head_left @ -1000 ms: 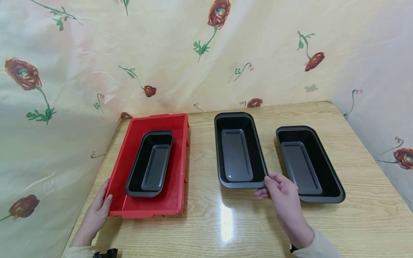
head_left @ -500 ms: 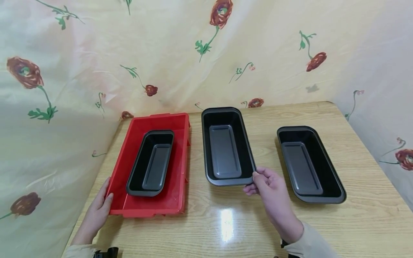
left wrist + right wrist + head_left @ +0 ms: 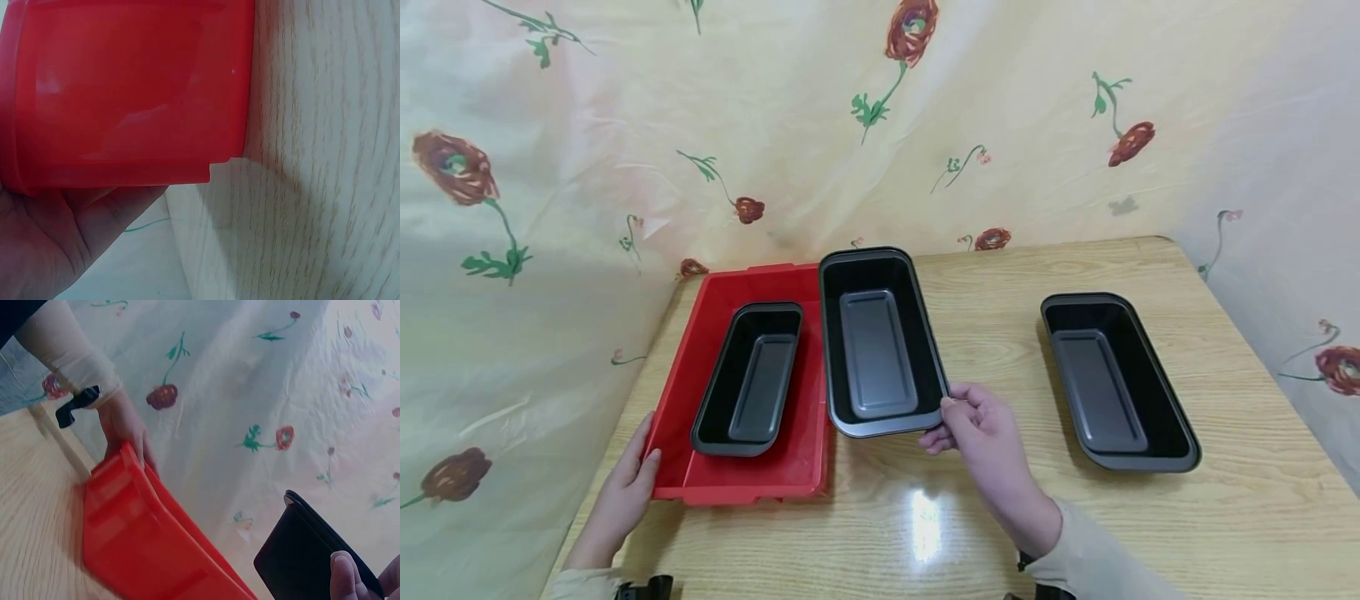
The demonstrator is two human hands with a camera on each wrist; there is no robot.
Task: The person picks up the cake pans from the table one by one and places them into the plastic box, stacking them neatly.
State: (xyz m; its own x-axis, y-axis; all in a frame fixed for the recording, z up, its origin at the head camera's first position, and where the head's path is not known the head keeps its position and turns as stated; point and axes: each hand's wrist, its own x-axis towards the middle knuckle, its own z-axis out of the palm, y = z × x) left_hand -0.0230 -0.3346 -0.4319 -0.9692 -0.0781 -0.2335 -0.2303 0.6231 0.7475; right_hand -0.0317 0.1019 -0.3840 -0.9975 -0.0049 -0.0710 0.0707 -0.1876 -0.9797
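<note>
**Held pan now at the red tray's right rim, not in it**

Near side first. Left hand [image 3: 620, 490] grips the near-left corner of the red tray [image 3: 741, 482], thumb at the rim. Right hand [image 3: 988, 442] pinches the held pan [image 3: 880, 354] by its near-right corner, thumb on top of the lip.

Change over the last second: held pan has come left, from mid-tabletop [image 3: 970, 546] to where the head view shows it overlapping the tray's right rim. Contact with the rim: can't tell. Left hand and tray look unmoved. My read: transfer's partway, pan still airborne, tray steadied.

Tray sits along the tabletop's left edge. Second pan [image 3: 763, 387] lies inside it, toward the tray's left wall; a bare strip shows on its right. Third pan [image 3: 1101, 387] stays put toward the tabletop's right edge, untouched.

Far edge: floral sheet [image 3: 805, 108] behind everything.
</note>
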